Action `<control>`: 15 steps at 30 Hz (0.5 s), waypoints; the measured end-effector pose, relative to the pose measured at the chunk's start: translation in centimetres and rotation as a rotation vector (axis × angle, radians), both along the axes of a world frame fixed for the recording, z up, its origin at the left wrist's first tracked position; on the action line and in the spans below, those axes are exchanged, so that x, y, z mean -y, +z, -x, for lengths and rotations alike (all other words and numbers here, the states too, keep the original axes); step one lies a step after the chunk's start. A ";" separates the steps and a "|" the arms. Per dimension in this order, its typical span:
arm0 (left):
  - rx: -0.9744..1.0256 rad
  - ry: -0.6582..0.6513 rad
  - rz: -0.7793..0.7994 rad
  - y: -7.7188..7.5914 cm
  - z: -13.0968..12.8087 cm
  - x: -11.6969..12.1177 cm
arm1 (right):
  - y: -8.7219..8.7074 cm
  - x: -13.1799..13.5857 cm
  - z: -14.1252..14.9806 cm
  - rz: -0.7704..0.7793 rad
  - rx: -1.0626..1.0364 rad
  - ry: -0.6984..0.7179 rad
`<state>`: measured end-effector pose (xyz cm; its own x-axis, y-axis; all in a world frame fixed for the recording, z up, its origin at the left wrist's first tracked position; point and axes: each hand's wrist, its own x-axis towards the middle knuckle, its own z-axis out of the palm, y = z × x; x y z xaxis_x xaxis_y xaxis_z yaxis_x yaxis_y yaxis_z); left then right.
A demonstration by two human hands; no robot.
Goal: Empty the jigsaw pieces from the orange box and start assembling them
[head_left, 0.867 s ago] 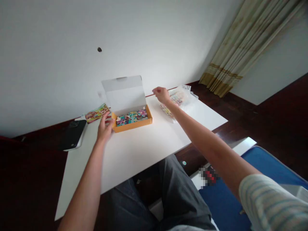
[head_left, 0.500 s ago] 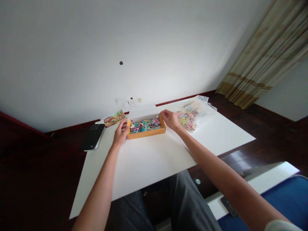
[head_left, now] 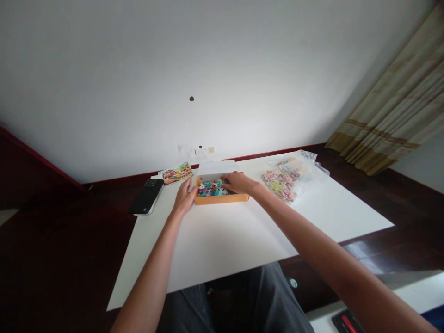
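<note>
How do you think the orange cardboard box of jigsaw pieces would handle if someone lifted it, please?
The orange cardboard box looks thin-walled, so it is probably light and may flex if gripped. The jigsaw pieces lie loose in its open top, so tilting it would likely spill some.

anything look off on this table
The black smartphone looks out of place: it lies at the left edge of the white table, and part of it appears to overhang the dark wooden floor, with little support beneath.

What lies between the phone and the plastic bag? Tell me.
In the head view, an orange box of jigsaw pieces lies there, with the left hand and right hand at it.
</note>
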<state>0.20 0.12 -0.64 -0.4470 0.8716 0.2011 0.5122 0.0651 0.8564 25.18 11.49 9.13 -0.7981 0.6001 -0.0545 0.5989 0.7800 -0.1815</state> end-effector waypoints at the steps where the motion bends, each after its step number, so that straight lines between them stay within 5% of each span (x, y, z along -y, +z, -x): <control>1: -0.022 -0.014 -0.007 0.0 0.0 -0.1 | 0.1 0.0 0.4 0.003 0.011 -0.008; 8: -0.131 -0.039 0.035 -0.3 -0.3 -0.3 | 0.3 -0.1 2.3 0.034 0.167 -0.085; 15: -0.121 -0.075 -0.001 0.7 -1.0 0.0 | 1.6 -2.4 1.5 0.212 0.104 -0.020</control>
<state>1.15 0.09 0.02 -0.3532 0.9014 0.2506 0.6152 0.0219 0.7881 23.65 13.86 10.75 -0.7697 0.5818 -0.2626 0.6378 0.7189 -0.2765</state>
